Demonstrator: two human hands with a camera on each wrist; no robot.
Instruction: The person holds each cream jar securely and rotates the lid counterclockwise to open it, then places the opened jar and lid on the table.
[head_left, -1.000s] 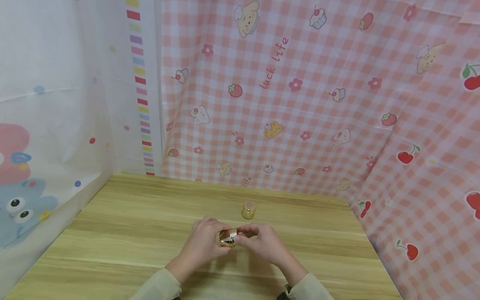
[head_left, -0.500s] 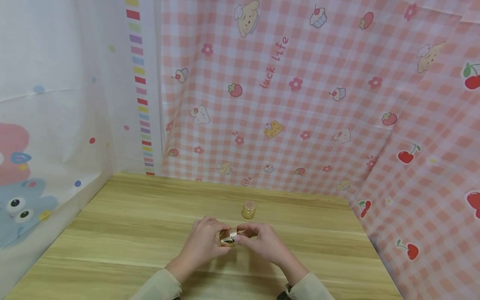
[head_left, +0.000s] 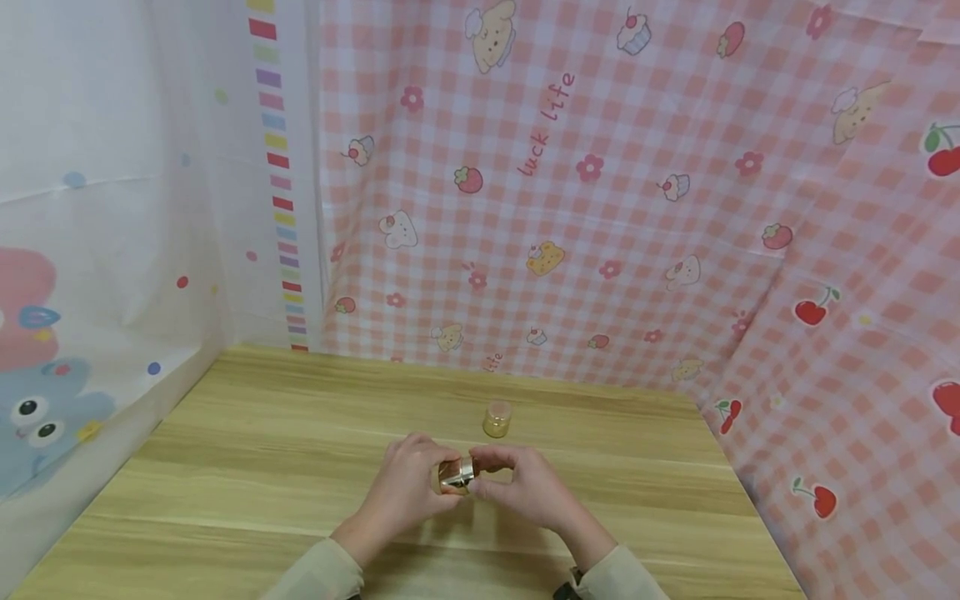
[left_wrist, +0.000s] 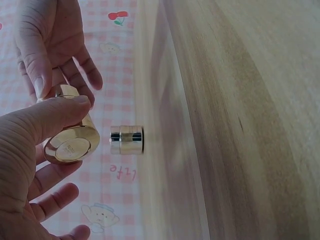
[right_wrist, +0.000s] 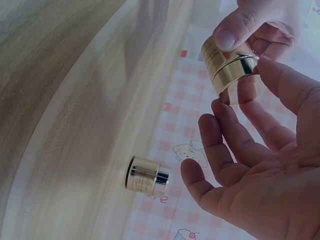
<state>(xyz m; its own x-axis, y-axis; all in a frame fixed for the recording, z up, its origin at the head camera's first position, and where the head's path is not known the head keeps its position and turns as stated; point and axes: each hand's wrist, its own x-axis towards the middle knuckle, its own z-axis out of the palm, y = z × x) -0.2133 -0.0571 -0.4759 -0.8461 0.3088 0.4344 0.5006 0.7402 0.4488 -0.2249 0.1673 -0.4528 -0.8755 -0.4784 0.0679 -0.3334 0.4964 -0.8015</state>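
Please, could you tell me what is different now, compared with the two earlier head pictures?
The right hand shifted its thumb slightly toward the person, so a little more of the held gold container shows. Nothing was picked up or put down. The left hand grips it as before; the second container stands in the same place on the table.

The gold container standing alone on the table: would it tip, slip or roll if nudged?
The gold container looks squat and stands flat on the table, so it would probably slide before tipping. Its shiny side may feel slippery. Knocked over, its round body could roll.
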